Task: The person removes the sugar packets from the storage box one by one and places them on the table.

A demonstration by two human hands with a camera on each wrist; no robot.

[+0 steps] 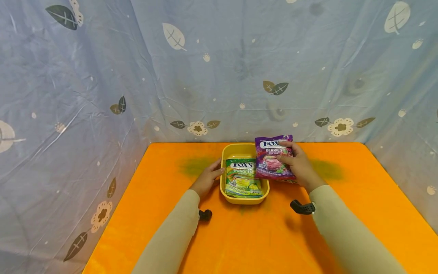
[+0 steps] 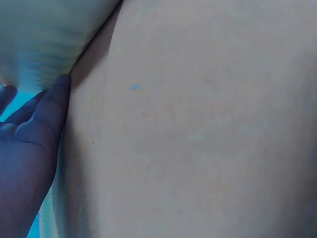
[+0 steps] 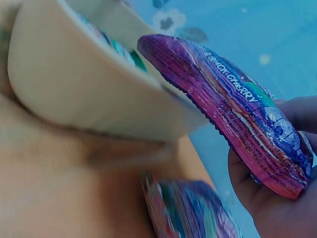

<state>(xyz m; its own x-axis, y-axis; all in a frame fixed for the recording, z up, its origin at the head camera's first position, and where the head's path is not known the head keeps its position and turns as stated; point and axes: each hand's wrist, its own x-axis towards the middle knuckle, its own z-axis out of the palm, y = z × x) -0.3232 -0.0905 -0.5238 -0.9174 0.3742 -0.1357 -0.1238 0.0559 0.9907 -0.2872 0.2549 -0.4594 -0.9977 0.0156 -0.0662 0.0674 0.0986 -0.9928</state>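
Note:
A yellow plastic container [image 1: 244, 201] stands on the orange table. Inside it lies a green Fox's Spring Tea candy bag [image 1: 243, 179]. My left hand [image 1: 207, 178] touches the container's left wall from outside; in the left wrist view its fairly straight fingers [image 2: 52, 106] lie against that wall. My right hand [image 1: 301, 163] holds a purple Fox's Berries candy bag [image 1: 272, 161] by its right side, thumb and fingers on opposite faces. The bag is raised and covers part of the container's right rim in the head view. The right wrist view shows its edge tilted beside the container wall [image 3: 99, 89].
Below the held bag, another colourful packet [image 3: 193, 210] lies on the table to the container's right. The orange tabletop [image 1: 239, 243] meets a blue leaf-patterned curtain [image 1: 219, 76] behind and at both sides. Black camera mounts [image 1: 302, 207] stick out from both wrists.

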